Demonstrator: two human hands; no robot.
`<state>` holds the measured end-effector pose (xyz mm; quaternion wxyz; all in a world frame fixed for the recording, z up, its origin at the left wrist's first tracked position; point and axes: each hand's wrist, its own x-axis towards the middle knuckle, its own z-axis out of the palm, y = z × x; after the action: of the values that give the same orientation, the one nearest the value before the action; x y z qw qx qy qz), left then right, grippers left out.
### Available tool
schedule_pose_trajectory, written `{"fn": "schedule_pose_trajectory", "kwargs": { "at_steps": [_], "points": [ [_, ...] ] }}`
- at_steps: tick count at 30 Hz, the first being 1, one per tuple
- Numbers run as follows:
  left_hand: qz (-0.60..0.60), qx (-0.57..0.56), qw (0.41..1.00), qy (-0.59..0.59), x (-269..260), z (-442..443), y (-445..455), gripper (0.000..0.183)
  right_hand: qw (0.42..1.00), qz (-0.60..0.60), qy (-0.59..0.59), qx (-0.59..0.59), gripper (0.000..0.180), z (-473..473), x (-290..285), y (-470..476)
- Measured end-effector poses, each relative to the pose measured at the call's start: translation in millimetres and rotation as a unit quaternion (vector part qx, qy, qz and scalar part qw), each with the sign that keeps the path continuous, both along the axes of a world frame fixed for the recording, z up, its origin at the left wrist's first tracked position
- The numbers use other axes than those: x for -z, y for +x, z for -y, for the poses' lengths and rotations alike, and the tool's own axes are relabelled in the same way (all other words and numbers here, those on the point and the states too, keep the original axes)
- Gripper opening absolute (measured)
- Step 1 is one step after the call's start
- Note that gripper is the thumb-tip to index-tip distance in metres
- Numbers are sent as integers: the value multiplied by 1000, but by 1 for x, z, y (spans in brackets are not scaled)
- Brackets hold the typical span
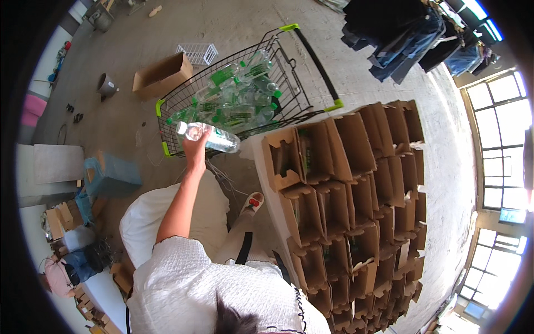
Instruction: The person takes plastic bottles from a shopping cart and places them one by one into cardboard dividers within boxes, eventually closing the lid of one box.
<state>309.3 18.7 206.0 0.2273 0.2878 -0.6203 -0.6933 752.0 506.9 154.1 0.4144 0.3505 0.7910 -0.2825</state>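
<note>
My left hand (196,146) grips a clear plastic bottle (221,140) with a white cap, held over the near end of a wire shopping cart (320,62). Inside the cart lies a heap of clear plastic bottles (250,99) with green caps and green labels. My right hand is out of view. Rows of upright cardboard boxes (361,144) with open tops stand on a white surface (267,183) beside me. A green-labelled bottle (306,152) shows inside one of these boxes, and parts of several others are visible deeper in the rows.
An open cardboard box (160,81) and a white wire rack (196,53) sit beyond the cart. A large white sack (146,213) is near my legs. Dark clothes (400,37) hang at upper right. Another person (62,273) is at the lower left, near more cartons.
</note>
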Motion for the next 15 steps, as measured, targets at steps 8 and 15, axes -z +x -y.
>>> {"fn": "schedule_pose_trajectory", "kwargs": {
  "at_steps": [8,15],
  "points": [
    [-15,185,979,89,-111,-201,135,26,998,12,35,-55,47,-73,-56,173],
    [46,465,872,149,-125,-406,344,22,838,-514,174,64,18,-87,-210,129]
  ]
}}
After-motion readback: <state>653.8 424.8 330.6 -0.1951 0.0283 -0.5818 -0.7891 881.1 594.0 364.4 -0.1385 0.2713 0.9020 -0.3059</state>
